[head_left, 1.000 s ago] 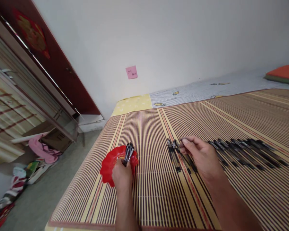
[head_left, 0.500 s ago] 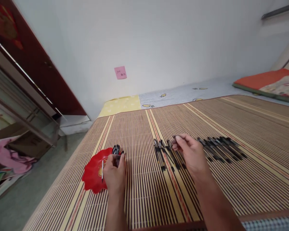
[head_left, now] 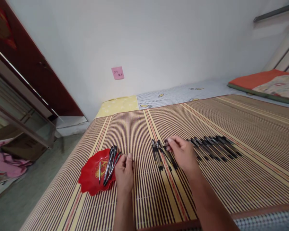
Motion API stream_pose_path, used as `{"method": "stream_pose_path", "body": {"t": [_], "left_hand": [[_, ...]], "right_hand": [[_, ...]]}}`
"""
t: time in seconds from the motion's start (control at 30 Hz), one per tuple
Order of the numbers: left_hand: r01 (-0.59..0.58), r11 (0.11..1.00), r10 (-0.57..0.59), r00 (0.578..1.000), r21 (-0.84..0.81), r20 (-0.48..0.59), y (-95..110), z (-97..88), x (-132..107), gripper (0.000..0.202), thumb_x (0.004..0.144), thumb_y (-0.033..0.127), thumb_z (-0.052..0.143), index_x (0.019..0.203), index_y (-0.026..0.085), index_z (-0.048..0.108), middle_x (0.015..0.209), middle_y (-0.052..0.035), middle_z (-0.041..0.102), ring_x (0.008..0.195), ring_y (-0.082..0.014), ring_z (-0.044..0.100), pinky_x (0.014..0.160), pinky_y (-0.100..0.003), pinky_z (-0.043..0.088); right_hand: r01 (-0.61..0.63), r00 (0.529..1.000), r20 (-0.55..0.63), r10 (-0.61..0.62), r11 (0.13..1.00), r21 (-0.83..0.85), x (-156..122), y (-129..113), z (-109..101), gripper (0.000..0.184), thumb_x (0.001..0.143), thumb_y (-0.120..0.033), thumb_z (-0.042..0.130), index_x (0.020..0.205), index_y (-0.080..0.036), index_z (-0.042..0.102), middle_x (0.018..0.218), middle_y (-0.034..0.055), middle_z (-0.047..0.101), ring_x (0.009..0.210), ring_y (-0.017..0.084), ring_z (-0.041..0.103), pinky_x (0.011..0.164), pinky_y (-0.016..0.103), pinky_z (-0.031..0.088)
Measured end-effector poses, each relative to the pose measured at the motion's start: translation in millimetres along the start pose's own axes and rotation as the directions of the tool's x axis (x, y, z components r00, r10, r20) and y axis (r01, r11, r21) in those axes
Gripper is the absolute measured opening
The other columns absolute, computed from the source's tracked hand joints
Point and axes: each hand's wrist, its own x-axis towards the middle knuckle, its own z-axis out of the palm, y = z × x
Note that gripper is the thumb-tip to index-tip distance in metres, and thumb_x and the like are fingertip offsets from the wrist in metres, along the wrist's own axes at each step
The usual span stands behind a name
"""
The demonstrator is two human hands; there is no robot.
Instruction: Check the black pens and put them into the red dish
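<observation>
A red scalloped dish (head_left: 90, 183) lies on the striped bamboo mat (head_left: 231, 186) at the lower left, with several black pens (head_left: 110, 165) resting in it. My left hand (head_left: 124, 173) hovers just right of the dish, its fingers loosely curled and holding nothing. My right hand (head_left: 181, 154) reaches over a long row of black pens (head_left: 207, 148) laid side by side on the mat; its thumb and fingers pinch the top of one pen (head_left: 167, 153) near the row's left end.
The mat covers a bed with a yellow and grey sheet (head_left: 159, 98) along a white wall bearing a pink sticky note (head_left: 117, 72). An orange-edged cushion (head_left: 269, 84) lies at the far right. A dark red cabinet (head_left: 26, 64) and clutter on the floor (head_left: 4, 163) stand left.
My left hand has let a bundle of pens drop into the red dish and drawn back to the right. My right hand moved slightly left along the row.
</observation>
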Motion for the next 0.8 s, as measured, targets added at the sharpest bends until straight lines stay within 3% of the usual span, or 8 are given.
{"method": "stream_pose_path", "body": {"t": [0.1,0.27,0.37,0.67,0.8], "left_hand": [[0.026,0.998,-0.022,0.998,-0.056,0.061,-3,5.8,-2,0.042,0.09,0.054,0.054,0.064,0.022,0.046,0.056,0.0054,0.04,0.052,-0.0117,0.039,0.05,-0.022,0.033],[0.082,0.989,-0.066,0.99,-0.125,0.124,-6,9.6,-2,0.042,0.088,0.052,0.057,0.063,0.021,0.045,0.057,0.0057,0.04,0.053,-0.0113,0.039,0.051,-0.022,0.032],[0.11,0.985,-0.09,0.985,-0.131,0.144,-7,9.6,-1,0.042,0.085,0.054,0.058,0.063,0.021,0.045,0.057,0.006,0.04,0.053,-0.0117,0.039,0.052,-0.023,0.032],[0.125,0.983,-0.103,0.981,-0.133,0.162,-9,8.7,0,0.04,0.083,0.051,0.06,0.062,0.021,0.044,0.057,0.0066,0.037,0.052,-0.0111,0.036,0.051,-0.022,0.031],[0.12,0.984,-0.098,0.983,-0.134,0.158,-11,7.6,1,0.037,0.085,0.048,0.06,0.063,0.021,0.046,0.056,0.0059,0.04,0.053,-0.0114,0.039,0.051,-0.023,0.032]], "right_hand": [[0.09,0.981,0.192,-0.027,0.941,-0.326,-3,5,6,0.022,0.09,-0.028,0.052,0.092,-0.016,0.071,0.084,0.0067,0.073,0.078,0.021,0.067,0.072,0.029,0.049],[0.192,0.922,0.364,0.13,0.662,-0.724,-10,19,24,0.027,0.091,-0.016,0.05,0.106,-0.016,0.073,0.111,0.013,0.069,0.095,0.023,0.068,0.081,0.028,0.046],[0.217,0.896,0.395,0.204,0.574,-0.79,-14,27,33,0.027,0.09,-0.014,0.052,0.108,-0.015,0.072,0.115,0.0155,0.067,0.095,0.023,0.069,0.081,0.028,0.046],[0.251,0.878,0.43,0.211,0.56,-0.789,-16,27,38,0.02,0.088,-0.013,0.055,0.096,-0.018,0.073,0.109,0.0105,0.069,0.097,0.021,0.069,0.08,0.025,0.044],[0.21,0.895,0.374,0.245,0.507,-0.836,-21,22,41,0.015,0.088,-0.021,0.061,0.098,-0.015,0.07,0.1,0.0149,0.073,0.092,0.026,0.071,0.074,0.03,0.045]]}}
